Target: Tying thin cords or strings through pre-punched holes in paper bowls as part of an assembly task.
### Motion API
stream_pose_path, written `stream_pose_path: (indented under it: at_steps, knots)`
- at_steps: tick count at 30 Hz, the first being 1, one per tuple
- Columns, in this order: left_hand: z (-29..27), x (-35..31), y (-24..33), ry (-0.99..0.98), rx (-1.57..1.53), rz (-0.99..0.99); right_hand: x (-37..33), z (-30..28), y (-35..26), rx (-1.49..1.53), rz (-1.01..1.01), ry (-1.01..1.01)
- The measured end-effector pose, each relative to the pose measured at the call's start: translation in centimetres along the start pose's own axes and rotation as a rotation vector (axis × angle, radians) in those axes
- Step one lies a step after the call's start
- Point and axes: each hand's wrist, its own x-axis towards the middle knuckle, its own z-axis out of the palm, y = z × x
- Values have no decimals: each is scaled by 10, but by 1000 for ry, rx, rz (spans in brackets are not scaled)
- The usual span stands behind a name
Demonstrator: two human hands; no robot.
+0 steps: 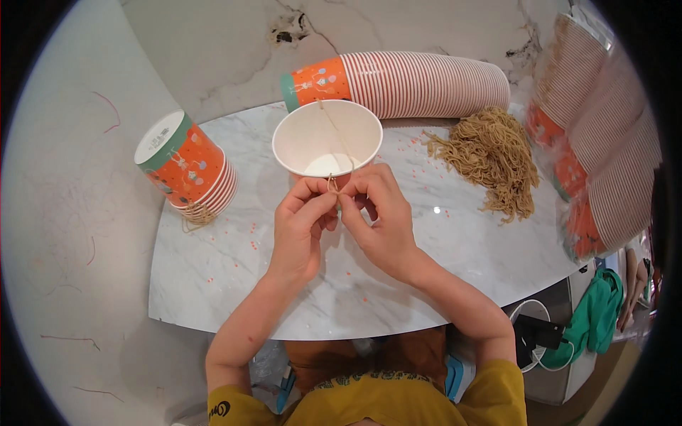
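Note:
A white-lined paper cup [293, 145] stands mouth toward me at the middle of the table. A tan string [339, 135] runs across its opening and over the near rim. At that rim my left hand [304, 221] pinches the string between thumb and forefinger. Close against it, my right hand [380, 213] pinches the same string, its other fingers curled. The two thumbs almost meet at a small loop or knot, too small to make out fully. The cup's near outer side is mostly hidden behind my fingers.
A long nested stack of paper cups [426, 85] lies along the back. Several cups stand upside down in an orange and green stack [186, 160] at left. A heap of tan strings [491, 156] lies right, near plastic-wrapped cup stacks [604, 142]. Tiny orange bits dot the marbled table [213, 298].

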Motion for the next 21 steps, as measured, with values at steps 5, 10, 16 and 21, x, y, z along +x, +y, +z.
stream_pose_path:
  at_steps: [5,10,16,21]
  knots:
    - [-3,0,2,-81,-86,-53,-1,1,2,-139,-177,-10]
    - [-6,6,1,-14,-43,-38,2,4,8,-66,-153,52]
    - [-4,6,3,42,95,-33,2,5,9,-216,-242,51]
    - [4,0,-5,32,570,335,10,-1,14,-235,-223,127]
